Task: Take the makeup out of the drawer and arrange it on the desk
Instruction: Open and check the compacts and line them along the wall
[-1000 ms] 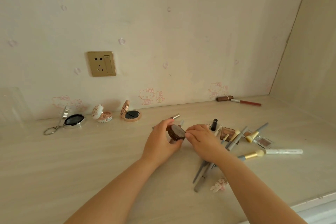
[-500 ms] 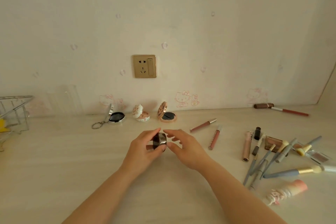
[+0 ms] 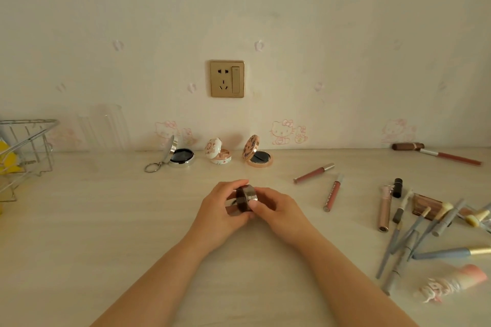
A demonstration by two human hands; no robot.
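Note:
Both hands hold a small round dark-brown compact [image 3: 246, 197] on its edge over the middle of the desk [image 3: 106, 233]. My left hand [image 3: 221, 211] grips it from the left, my right hand [image 3: 276, 210] pinches it from the right with thumb on its rim. Three open compacts stand in a row by the wall: a silver one with a key ring [image 3: 180, 156], a white floral one [image 3: 218, 152] and a rose-gold one [image 3: 259, 154]. Lip glosses [image 3: 313, 173] lie to the right.
A heap of grey-blue brushes [image 3: 414, 236], a tube [image 3: 384, 208], a brown palette [image 3: 425, 204] and a pink tube [image 3: 457, 281] fills the desk's right side. A lip pencil [image 3: 449, 157] lies by the wall. A wire rack [image 3: 25, 151] stands at the far left. A wall socket [image 3: 227, 78] is above.
Both hands carried the brown compact from the heap on the right to the desk's middle. It has turned onto its edge, and my right fingers have closed on it.

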